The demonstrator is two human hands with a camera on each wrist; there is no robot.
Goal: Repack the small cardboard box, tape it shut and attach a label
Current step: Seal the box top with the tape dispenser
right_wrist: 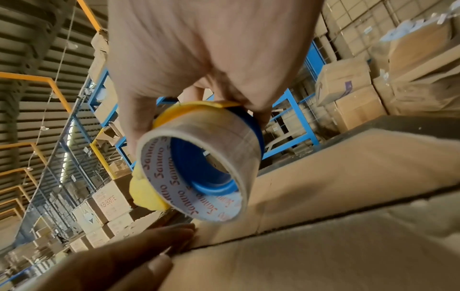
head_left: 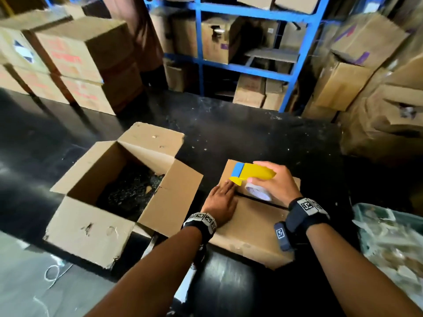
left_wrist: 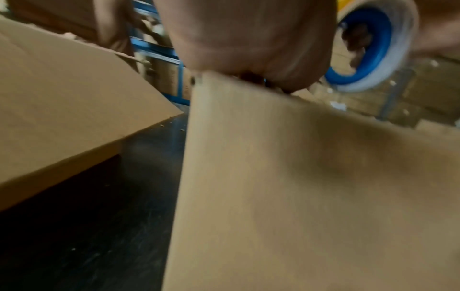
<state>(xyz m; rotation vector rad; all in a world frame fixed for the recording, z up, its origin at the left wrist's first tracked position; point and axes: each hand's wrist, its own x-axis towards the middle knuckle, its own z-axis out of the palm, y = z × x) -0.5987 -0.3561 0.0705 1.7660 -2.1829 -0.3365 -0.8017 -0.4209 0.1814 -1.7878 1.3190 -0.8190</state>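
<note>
Left hand (head_left: 220,200) flat, fingers straight, pressing closed flaps of small cardboard box (head_left: 256,227) on tabletop (head_left: 229,133); right hand (head_left: 273,181) gripping yellow tape dispenser (head_left: 254,173) above seam.

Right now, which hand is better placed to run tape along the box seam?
Right. The right hand already grips the tape dispenser just above the seam; the left hand lies flat, holding the box flaps down.
</note>
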